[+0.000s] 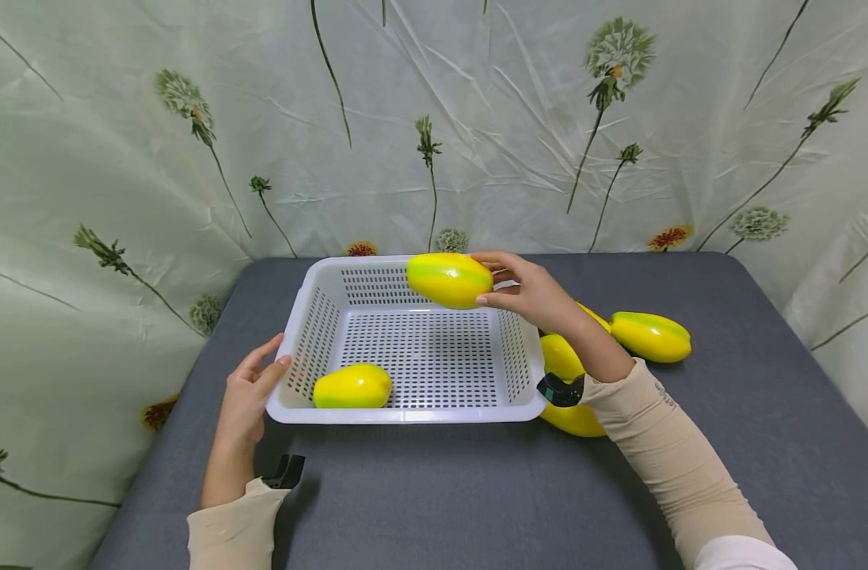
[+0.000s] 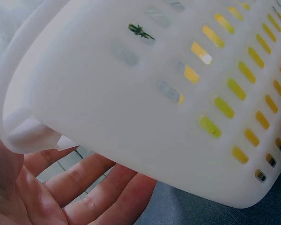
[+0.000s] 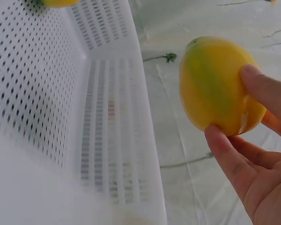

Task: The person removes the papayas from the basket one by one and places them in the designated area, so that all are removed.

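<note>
My right hand holds a yellow-green papaya by one end, between thumb and fingers, above the far right part of a white perforated plastic basket. The right wrist view shows the papaya's other end free. Another papaya lies inside the basket at the near left corner. At the basket's left side, my left hand grips the rim. Its fingers reach along the outside of the wall in the left wrist view.
Several papayas lie on the grey cloth-covered table right of the basket, partly hidden by the right forearm. One papaya sits farther right. A pale curtain with printed dandelions hangs behind the table.
</note>
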The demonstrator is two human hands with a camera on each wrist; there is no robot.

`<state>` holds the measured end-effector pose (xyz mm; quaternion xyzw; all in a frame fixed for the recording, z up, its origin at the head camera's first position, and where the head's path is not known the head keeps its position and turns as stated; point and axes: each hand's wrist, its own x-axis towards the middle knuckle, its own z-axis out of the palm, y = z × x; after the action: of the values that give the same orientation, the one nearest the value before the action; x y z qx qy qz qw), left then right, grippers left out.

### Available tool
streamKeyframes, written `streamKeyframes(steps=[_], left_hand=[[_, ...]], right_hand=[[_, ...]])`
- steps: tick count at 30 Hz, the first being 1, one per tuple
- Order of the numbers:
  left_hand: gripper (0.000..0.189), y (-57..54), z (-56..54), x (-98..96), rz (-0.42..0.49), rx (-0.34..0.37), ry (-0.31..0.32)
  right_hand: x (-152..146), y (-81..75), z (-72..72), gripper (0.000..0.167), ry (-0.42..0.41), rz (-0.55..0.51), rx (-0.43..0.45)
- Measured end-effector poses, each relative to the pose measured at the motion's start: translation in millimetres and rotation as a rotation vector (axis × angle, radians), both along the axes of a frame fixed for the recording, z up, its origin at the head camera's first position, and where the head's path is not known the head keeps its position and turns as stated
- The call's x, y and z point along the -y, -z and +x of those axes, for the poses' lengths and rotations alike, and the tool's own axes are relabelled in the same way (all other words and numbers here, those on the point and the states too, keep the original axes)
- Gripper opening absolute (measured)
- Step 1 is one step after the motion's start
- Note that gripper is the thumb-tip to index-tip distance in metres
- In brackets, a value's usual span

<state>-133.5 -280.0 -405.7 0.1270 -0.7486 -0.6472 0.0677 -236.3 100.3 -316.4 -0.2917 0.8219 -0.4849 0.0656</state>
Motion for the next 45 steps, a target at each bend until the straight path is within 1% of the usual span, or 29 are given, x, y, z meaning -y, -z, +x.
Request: streamKeyframes(steps=[2, 5, 10, 13, 16, 21, 25, 27, 32, 37, 41, 45], left_hand=[[0.053, -0.1, 0.2, 0.2, 0.006, -0.004, 0.005], [0.053, -0.2, 0.6, 0.7, 0.022, -0.006, 0.009], [0.053, -0.5, 1.7, 1.9, 0.032, 0.001, 0.008], [0.053, -1.3, 2.5, 2.6, 0.021, 0.001, 0.007], [0.054, -1.5, 3.2, 3.3, 0.006, 0.003, 0.014], [0.054, -2.0, 4.7, 5.5, 0.013, 0.008, 0.014], [0.054, -2.7, 3.6, 7.1, 0.025, -0.01, 0.016], [0.053, -2.3, 2.6, 7.1, 0.028, -0.017, 0.025], [0.052, -0.3, 1.1, 5.8, 0.032, -0.024, 0.031], [0.052, 0.8, 1.4, 3.8, 0.027, -0.019, 0.028], [0.052, 1.1, 1.5, 2.2, 0.019, -0.007, 0.025], [0.053, 1.0, 0.5, 1.1, 0.013, 0.001, 0.021]], right_hand=[[-8.4, 0.9, 2.7, 0.058, 0.009, -0.004, -0.01], [-23.4, 12.6, 0.0, 0.058, 0.024, -0.007, -0.046], [-42.6, 17.4, 9.1, 0.059, 0.083, -0.015, -0.035], [-54.7, 21.5, 13.8, 0.059, 0.1, -0.037, -0.028], [-67.7, 24.9, 19.1, 0.059, 0.113, -0.048, -0.041], [-87.1, 29.3, 30.9, 0.06, 0.158, -0.015, -0.055], [-102.6, 34.7, 41.5, 0.059, 0.193, -0.035, -0.025], [-112.2, 38.3, 48.0, 0.059, 0.23, -0.033, -0.008], [-141.0, 48.5, 64.3, 0.059, 0.301, 0.02, -0.035], [-169.7, 58.6, 77.2, 0.06, 0.353, 0.024, -0.044], [-190.2, 67.0, 87.2, 0.061, 0.378, 0.035, -0.053], [-206.2, 76.3, 96.7, 0.062, 0.381, 0.041, -0.059]])
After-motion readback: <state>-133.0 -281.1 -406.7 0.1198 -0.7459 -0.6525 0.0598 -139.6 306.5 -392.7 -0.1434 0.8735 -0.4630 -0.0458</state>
